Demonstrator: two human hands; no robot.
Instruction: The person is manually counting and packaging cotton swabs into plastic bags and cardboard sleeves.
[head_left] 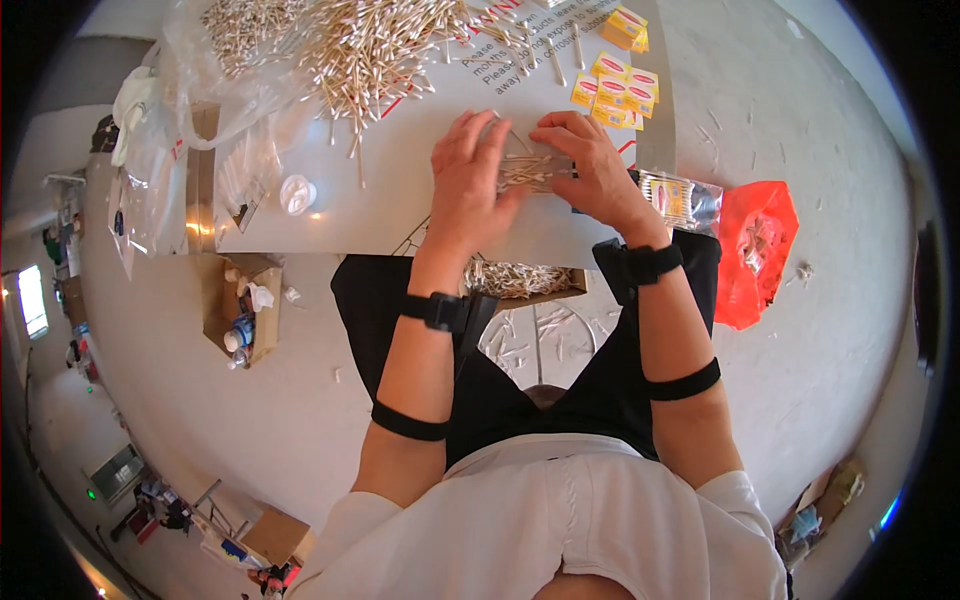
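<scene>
A small loose batch of cotton swabs [527, 172] lies on the grey tabletop [400, 215] between my two hands. At its left side, my left hand [468, 182] is open, with fingers stretched away from me and the thumb toward the swabs. My right hand [598, 175] is at the other side, also open, fingers bent inward and thumb apart by the swab ends. One swab [515, 135] lies slanted near the fingertips. A big heap of cotton swabs [365, 60] spreads across the far side of the table.
Small yellow-and-white packets [622, 90] lie at the far right. Beside my right wrist is a clear pack of swabs [668, 198]; a red bag [755, 255] hangs beyond it. Left are a round white container [297, 194] and clear plastic bags [235, 120]. A swab-filled box [520, 281] sits below the table edge.
</scene>
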